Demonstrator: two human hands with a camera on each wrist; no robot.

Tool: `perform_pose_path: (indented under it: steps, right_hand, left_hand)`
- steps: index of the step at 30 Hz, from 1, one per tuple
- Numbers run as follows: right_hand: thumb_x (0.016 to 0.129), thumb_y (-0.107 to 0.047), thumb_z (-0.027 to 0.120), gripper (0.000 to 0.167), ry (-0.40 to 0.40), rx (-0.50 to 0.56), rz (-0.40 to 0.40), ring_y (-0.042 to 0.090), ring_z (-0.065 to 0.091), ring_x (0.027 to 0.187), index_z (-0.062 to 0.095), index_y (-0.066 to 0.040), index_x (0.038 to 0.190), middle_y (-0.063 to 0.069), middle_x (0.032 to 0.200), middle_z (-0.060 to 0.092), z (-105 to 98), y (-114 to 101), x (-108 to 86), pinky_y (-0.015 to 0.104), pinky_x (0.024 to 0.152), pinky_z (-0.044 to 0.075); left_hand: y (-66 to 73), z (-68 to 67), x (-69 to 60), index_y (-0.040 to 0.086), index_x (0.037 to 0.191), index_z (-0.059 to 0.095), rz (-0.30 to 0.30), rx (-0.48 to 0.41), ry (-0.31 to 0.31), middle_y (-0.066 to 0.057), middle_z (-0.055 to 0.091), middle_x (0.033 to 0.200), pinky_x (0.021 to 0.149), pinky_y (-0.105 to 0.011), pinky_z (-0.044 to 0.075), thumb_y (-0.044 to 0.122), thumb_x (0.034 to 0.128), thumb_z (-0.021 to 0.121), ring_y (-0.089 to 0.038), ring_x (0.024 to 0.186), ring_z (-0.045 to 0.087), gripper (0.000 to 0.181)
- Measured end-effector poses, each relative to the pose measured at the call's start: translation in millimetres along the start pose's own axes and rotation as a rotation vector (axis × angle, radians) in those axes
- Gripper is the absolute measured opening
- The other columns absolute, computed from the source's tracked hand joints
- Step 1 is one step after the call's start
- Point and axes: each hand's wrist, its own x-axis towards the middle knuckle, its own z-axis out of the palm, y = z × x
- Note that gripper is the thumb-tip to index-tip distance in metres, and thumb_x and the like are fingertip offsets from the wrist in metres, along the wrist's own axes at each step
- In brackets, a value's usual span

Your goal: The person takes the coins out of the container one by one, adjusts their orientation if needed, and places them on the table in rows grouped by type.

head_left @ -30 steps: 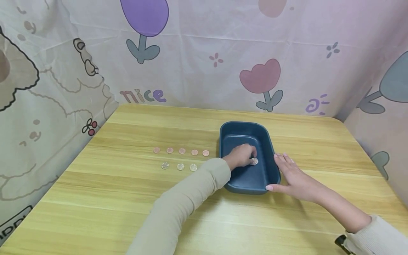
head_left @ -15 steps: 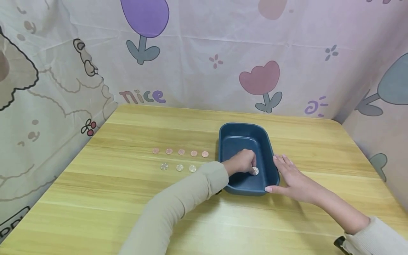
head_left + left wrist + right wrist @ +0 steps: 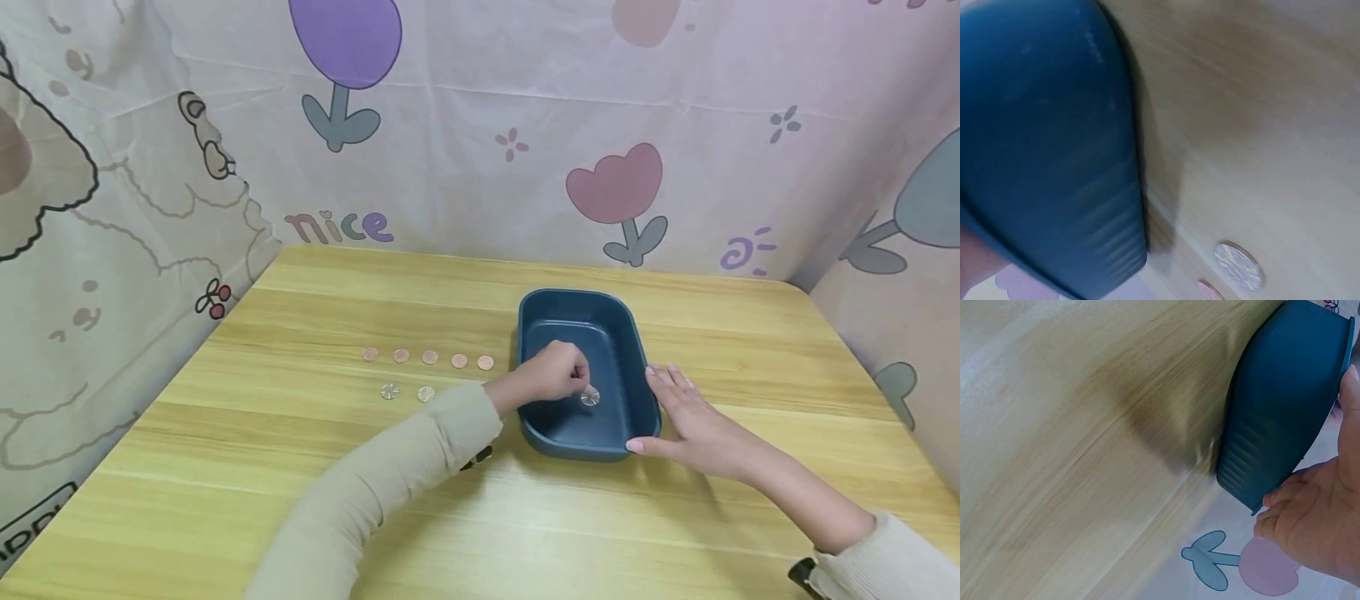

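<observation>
Inside the dark blue box (image 3: 581, 446), the left hand (image 3: 551, 371) has curled fingers, with a silvery coin (image 3: 591, 399) at its fingertips, low over the box's floor. That coin appears pinched by its edge. The right hand (image 3: 697, 425) lies along the box's right side, fingers straight, thumb on the near corner; the right wrist view has its fingers and thumb against the rim of the box (image 3: 1285, 394). On the table, a row of several copper-coloured coins (image 3: 430, 357) lies left of the box. Nearer are silvery coins (image 3: 426, 394), partly covered by the left sleeve.
The wooden table (image 3: 600, 533) carries the box right of its middle. A patterned cloth (image 3: 480, 167) hangs behind and at both sides. In the left wrist view, a silvery coin (image 3: 1239, 265) and part of a copper-coloured coin (image 3: 1210, 290) lie beside the box.
The left hand has first come nearer within the box, then shifted left with the silvery coin at its fingertips. Its sleeve now covers one more silvery coin on the table. The right hand stays put.
</observation>
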Motion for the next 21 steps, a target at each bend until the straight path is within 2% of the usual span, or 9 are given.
perform_pose_path:
  steps: [9, 15, 21]
  right_hand:
    - [0.077, -0.053, 0.067, 0.103, 0.014, -0.015, -0.009, 0.049, 0.008, 0.138, 0.018, 0.008, 0.143, 0.03, 0.149, 0.016, 0, 0, 0.8, 0.068, 0.102, 0.018]
    - [0.077, -0.054, 0.067, 0.104, 0.008, -0.022, -0.005, 0.048, 0.007, 0.139, 0.017, 0.007, 0.144, 0.03, 0.15, 0.016, 0, -1, 0.8, 0.068, 0.102, 0.019]
    - [0.078, -0.054, 0.066, 0.102, 0.008, -0.035, -0.016, 0.048, 0.007, 0.138, 0.018, 0.008, 0.144, 0.03, 0.15, 0.016, -1, -1, 0.4, 0.067, 0.103, 0.018]
  left_hand:
    - [-10.6, -17.5, -21.3, 0.001, 0.076, 0.07, 0.04, -0.102, 0.142, -0.005, 0.065, 0.066, 0.053, -0.011, 0.035, 0.01, 0.086, 0.065, -0.004, 0.056, 0.044, 0.014]
    - [-14.3, -24.5, -37.6, 0.001, 0.08, 0.069, -0.042, -0.242, 0.208, -0.003, 0.059, 0.064, 0.051, -0.012, 0.036, 0.011, 0.0864, 0.065, -0.006, 0.056, 0.045, 0.013]
    - [-23.0, -28.8, -55.6, -0.001, 0.082, 0.069, -0.066, -0.34, 0.336, -0.009, 0.063, 0.07, 0.053, -0.014, 0.042, 0.01, 0.0849, 0.066, -0.005, 0.058, 0.05, 0.012]
